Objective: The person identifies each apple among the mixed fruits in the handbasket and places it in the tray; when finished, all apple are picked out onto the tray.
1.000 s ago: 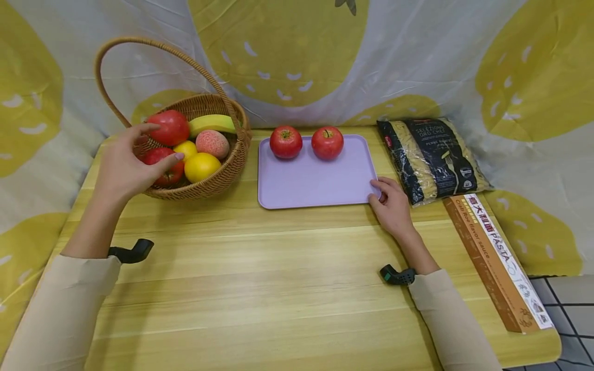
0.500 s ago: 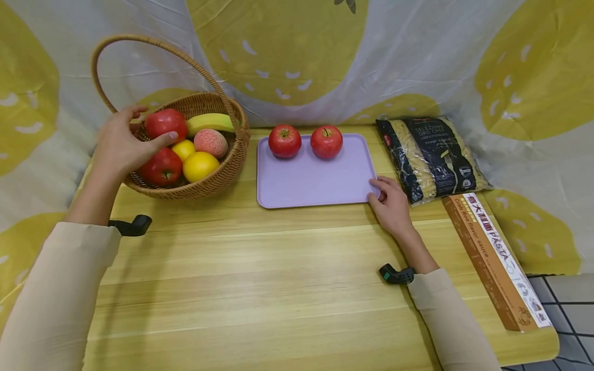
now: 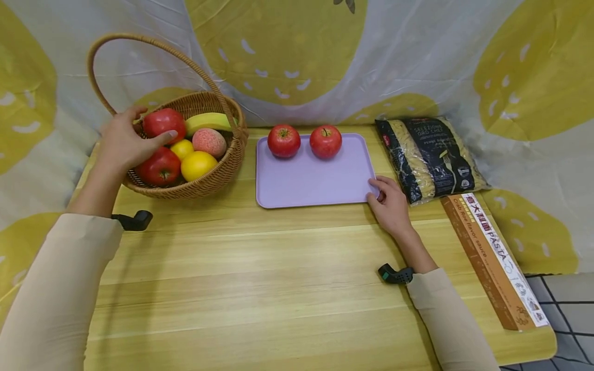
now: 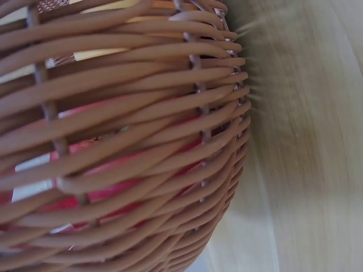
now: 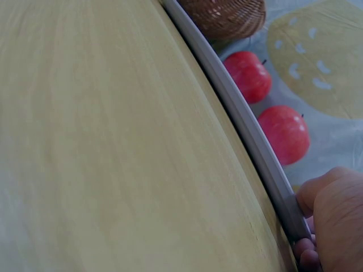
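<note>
My left hand (image 3: 125, 143) reaches over the left rim of a wicker basket (image 3: 232, 172) and grips the upper red apple (image 3: 163, 122), its thumb along the front. Below it lies another red apple (image 3: 160, 167), with two yellow lemons (image 3: 198, 165), a pinkish peach (image 3: 210, 142) and a banana (image 3: 211, 121) beside them. Only the basket's weave (image 4: 125, 124) fills the left wrist view; the hand is hidden there. At the right, my right hand (image 3: 392, 206) pinches the edge of a lilac tray (image 3: 315, 180). Two red apples (image 3: 284, 140) sit along the tray's back edge.
A bag of penne pasta (image 3: 431, 157) lies right of the tray. Closer to the right table edge is a long pasta box (image 3: 496, 263). The basket's tall handle (image 3: 162, 45) arches above the fruit. A patterned cloth (image 3: 408, 51) hangs behind the wooden table (image 3: 260, 288).
My left hand has moved left and back, its thumb rising from the lower apple to the upper one. The basket has shifted slightly left. My right hand stays on the tray.
</note>
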`<state>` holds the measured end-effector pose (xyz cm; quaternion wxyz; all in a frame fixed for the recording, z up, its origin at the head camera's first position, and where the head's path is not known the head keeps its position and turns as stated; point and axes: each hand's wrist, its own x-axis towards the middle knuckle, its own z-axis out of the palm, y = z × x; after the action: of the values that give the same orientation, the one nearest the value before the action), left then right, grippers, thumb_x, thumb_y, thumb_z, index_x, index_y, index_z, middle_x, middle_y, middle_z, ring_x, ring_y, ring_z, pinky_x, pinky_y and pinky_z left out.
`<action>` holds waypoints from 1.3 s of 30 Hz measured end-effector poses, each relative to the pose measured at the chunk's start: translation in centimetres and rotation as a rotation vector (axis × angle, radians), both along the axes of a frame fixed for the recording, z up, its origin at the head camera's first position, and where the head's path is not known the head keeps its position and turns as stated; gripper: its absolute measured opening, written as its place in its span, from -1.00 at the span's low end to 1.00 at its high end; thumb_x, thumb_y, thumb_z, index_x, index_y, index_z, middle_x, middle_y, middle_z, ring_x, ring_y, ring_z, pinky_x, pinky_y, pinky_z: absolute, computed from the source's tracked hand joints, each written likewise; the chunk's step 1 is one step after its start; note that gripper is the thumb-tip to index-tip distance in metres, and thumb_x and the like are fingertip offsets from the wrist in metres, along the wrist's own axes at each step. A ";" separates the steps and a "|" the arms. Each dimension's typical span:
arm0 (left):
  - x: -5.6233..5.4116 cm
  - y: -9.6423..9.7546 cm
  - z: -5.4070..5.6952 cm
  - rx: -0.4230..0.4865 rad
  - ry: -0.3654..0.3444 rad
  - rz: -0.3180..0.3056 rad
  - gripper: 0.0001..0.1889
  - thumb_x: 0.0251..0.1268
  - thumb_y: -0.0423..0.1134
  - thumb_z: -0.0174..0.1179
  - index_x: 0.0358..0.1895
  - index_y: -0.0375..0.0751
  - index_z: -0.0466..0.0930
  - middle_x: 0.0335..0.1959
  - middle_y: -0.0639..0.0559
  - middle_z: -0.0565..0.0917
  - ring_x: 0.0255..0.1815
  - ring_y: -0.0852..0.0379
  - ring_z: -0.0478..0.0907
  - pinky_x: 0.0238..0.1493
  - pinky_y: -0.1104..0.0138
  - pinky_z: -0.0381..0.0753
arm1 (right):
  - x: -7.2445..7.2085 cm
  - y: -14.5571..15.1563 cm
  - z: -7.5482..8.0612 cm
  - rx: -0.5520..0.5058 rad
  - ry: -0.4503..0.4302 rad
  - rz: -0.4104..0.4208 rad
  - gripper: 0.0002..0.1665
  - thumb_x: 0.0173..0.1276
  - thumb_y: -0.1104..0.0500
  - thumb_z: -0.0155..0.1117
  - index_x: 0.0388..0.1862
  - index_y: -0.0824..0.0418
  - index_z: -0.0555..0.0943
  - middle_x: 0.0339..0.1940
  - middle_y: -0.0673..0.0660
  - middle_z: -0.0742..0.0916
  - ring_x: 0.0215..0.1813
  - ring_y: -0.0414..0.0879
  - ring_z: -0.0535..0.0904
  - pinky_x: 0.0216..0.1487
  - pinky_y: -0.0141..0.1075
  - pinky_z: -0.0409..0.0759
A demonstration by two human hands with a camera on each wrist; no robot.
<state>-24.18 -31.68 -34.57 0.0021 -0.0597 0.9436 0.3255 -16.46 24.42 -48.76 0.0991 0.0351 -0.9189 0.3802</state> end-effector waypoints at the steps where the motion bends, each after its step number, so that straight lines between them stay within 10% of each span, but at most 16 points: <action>1: -0.1 0.1 0.0 0.007 -0.005 -0.002 0.04 0.29 0.28 0.25 0.67 -0.17 0.00 0.57 -0.38 0.26 0.46 -0.44 0.31 0.36 -0.39 0.36 | 0.0 0.0 0.0 -0.001 -0.002 0.000 -0.52 0.42 0.24 0.26 0.29 0.36 0.63 0.38 0.31 0.59 -0.27 -0.02 0.49 -0.23 -0.42 0.33; 22: -0.9 0.7 -1.1 -0.201 0.005 0.000 -0.01 0.37 0.28 0.15 0.66 -0.24 0.00 0.52 -0.57 0.16 0.39 -0.59 0.21 0.29 -0.48 0.32 | -0.1 -0.2 -0.4 -0.009 0.005 0.023 -0.52 0.43 0.25 0.25 0.30 0.35 0.62 0.39 0.32 0.58 -0.27 0.01 0.51 -0.23 -0.46 0.33; 39: -1.6 2.2 -0.9 -0.090 0.032 0.036 -0.05 0.28 0.34 0.20 0.47 -0.30 0.13 0.41 -0.42 0.35 0.34 -0.44 0.36 0.31 -0.35 0.41 | 0.0 0.1 -0.2 0.001 -0.005 -0.002 -0.50 0.42 0.22 0.27 0.31 0.33 0.62 0.40 0.29 0.58 -0.26 -0.04 0.49 -0.22 -0.35 0.37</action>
<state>-25.77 -29.47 -35.48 -0.0215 -0.0716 0.9561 0.2835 -16.48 24.53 -48.95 0.0970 0.0330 -0.9194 0.3798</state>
